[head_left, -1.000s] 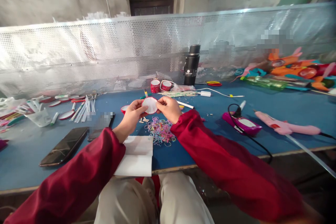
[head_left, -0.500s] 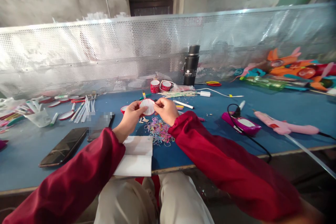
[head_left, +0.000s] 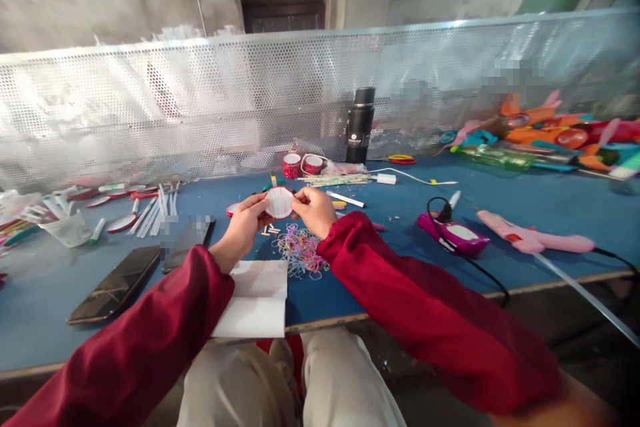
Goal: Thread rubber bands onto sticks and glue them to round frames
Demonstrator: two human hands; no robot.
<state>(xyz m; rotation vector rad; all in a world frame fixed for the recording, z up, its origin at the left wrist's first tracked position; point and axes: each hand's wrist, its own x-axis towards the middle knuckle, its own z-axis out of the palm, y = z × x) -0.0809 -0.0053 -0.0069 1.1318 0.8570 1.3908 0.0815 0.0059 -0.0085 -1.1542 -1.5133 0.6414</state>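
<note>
Between my two hands is a round white disc with a red rim [head_left: 279, 203], held up over the table. My left hand [head_left: 244, 221] pinches its left edge, and my right hand [head_left: 315, 209] grips the right edge with thumb and fingers. Another red-rimmed piece [head_left: 232, 210] shows partly behind my left hand. Just below lies a heap of colourful rubber bands [head_left: 301, 252], with several small pale sticks [head_left: 271, 230] beside it. A white paper sheet [head_left: 255, 310] rests at the table's front edge, partly under my left sleeve.
Two phones [head_left: 116, 283] lie on the left, near a cup of markers [head_left: 70, 228]. Rolls of red tape [head_left: 292, 165] and a black flask [head_left: 361, 125] stand behind. To the right are a purple power strip [head_left: 453, 235] and a pink glue gun [head_left: 533, 233] with its cord.
My view has shifted slightly, so the table's things appear a little further left. Both hands keep their hold on the disc, with hardly any other movement.
</note>
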